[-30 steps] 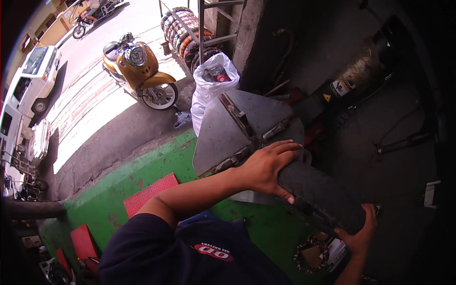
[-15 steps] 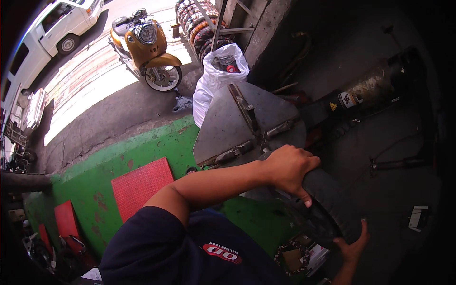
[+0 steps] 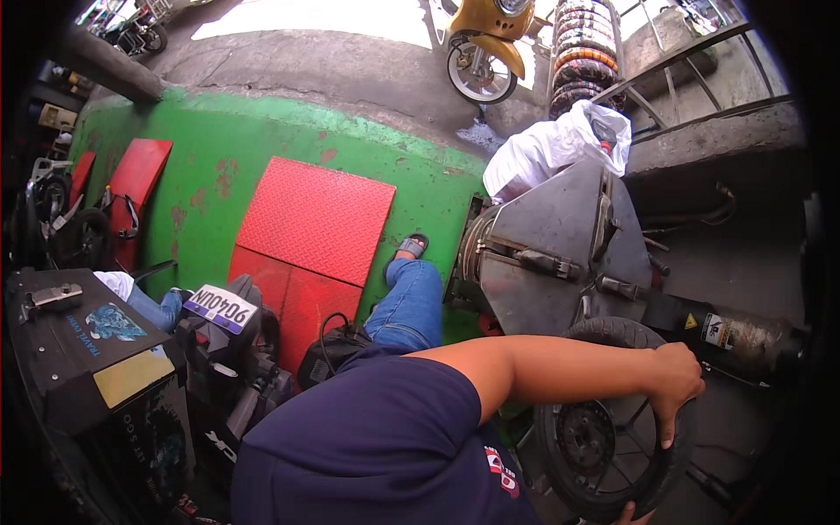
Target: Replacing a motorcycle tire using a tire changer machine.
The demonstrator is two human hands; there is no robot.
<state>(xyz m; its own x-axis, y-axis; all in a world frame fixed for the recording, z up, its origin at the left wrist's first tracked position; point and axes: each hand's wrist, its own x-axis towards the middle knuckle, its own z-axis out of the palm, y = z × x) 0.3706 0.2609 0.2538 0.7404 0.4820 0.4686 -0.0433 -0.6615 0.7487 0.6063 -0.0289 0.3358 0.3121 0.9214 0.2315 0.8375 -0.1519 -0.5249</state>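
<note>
My left hand (image 3: 675,383) grips the upper right of a black motorcycle tire on a spoked wheel (image 3: 584,439) with a brake disc, its thumb on the sidewall. Low at the bottom edge, my right hand (image 3: 634,514) holds the tire's lower rim, mostly out of view. Just above the wheel is the grey metal tire-changer turntable (image 3: 534,223) with sliding clamps, and a dark cylinder (image 3: 744,341) lies to its right.
Red plates (image 3: 306,219) lie on the green floor beside my sandaled foot. A motorcycle with a black box (image 3: 105,341) and another person's jeans leg (image 3: 153,306) are at left. A white sack (image 3: 534,162), tire stack, metal railing and yellow scooter (image 3: 497,52) stand beyond the turntable.
The view has swung leftward, bringing the boxed motorcycle and my leg into sight. Both hands still hold the wheel, now with more of its spokes and disc showing.
</note>
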